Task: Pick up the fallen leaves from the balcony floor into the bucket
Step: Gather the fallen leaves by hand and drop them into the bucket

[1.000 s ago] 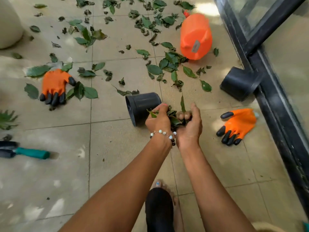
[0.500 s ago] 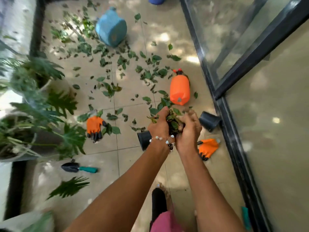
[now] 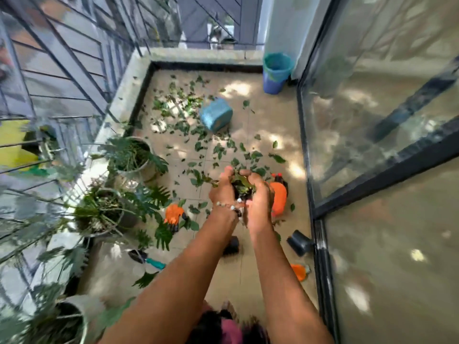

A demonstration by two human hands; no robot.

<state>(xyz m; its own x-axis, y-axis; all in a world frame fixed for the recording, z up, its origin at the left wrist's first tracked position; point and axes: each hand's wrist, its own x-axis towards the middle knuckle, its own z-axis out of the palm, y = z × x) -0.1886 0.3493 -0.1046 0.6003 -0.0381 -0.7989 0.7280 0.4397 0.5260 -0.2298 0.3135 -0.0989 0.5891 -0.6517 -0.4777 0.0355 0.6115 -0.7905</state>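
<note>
Both hands are raised in front of the person, cupped toward each other around a clump of green leaves [image 3: 242, 184]: the left hand [image 3: 223, 192], with a beaded bracelet [image 3: 229, 206] at its wrist, curls its fingers round one side, and the right hand [image 3: 259, 197] wraps the other. The teal bucket [image 3: 277, 68] stands well apart in the far corner of the balcony, beside the glass door [image 3: 372, 120]. Many more fallen leaves [image 3: 196, 135] lie scattered over the tiled floor [image 3: 268, 125] around a blue watering can [image 3: 215, 114] lying on its side. An orange spray bottle [image 3: 278, 198] lies just behind the hands, and an orange glove [image 3: 173, 214] lies near the potted plants [image 3: 124, 155].
</note>
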